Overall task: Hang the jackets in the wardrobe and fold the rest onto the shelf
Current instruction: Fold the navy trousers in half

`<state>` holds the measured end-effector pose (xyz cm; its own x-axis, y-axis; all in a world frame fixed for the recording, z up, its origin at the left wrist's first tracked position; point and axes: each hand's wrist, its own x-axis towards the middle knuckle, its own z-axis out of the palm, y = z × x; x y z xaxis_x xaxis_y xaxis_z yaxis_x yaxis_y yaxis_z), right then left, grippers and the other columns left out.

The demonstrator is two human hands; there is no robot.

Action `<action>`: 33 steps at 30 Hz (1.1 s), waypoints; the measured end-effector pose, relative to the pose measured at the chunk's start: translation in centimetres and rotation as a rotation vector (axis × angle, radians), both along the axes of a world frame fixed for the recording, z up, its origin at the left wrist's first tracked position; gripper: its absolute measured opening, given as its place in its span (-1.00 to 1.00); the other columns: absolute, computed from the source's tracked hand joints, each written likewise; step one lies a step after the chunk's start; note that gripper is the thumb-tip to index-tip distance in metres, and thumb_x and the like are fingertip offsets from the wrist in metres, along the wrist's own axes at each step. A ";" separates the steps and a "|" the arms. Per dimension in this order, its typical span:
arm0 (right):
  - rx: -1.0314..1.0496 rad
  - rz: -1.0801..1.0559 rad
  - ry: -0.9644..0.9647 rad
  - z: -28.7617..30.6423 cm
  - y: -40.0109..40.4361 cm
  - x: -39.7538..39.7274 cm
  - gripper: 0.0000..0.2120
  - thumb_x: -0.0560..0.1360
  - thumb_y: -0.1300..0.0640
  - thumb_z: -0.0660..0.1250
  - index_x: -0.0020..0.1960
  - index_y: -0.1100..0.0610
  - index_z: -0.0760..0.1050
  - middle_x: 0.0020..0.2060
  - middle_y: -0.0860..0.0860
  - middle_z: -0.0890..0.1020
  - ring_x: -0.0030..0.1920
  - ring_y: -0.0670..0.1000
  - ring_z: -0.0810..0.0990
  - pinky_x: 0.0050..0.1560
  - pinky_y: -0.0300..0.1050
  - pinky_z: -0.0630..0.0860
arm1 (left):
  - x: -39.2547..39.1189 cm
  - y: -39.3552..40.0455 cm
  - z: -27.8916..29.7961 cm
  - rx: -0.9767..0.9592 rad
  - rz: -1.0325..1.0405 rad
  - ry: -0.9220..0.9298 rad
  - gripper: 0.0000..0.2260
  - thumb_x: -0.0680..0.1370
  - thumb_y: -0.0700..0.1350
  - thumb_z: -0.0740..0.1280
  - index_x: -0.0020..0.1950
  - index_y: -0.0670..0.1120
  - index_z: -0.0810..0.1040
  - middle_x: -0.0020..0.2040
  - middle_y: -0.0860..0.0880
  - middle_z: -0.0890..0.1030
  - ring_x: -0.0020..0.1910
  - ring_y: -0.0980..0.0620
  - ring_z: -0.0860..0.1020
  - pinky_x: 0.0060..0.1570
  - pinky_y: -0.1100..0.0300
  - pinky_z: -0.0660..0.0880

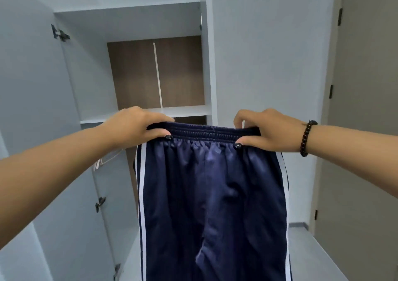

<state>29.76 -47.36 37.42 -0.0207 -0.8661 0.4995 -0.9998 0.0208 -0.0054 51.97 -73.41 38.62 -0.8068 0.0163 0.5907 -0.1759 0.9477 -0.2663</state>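
Navy satin track trousers with white side stripes (213, 194) hang in the air before the open white wardrobe (133, 65), held up by the elastic waistband. Left hand (137, 125) pinches the waistband's left end, thumb in front; right hand (265, 130), with a dark bead bracelet (307, 138) at the wrist, pinches the right end. Behind them runs a white shelf (185, 111).

Track pants (213, 194) hanging in front of the open wardrobe (133, 22), held up by the waistband: left hand (137, 125) at its left end, right hand (267, 130) at its right end. Behind the hands, a shelf (185, 111) inside the wardrobe. Wardrobe door (32, 87) swung open at left. Room door (366, 108) at far right.
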 end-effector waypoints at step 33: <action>0.011 0.038 -1.427 1.1 -9.3 9.8 -0.75 0.56 0.44 0.12 -0.06 0.26 0.55 -0.11 0.15 0.54 -0.22 0.00 0.55 -0.39 -0.28 0.58 | -2.3 3.8 -2.2 1.903 -0.128 0.133 -0.89 0.57 -0.22 0.34 0.06 -0.22 0.61 -0.20 -0.11 0.68 -0.32 0.03 0.66 -0.30 0.14 0.64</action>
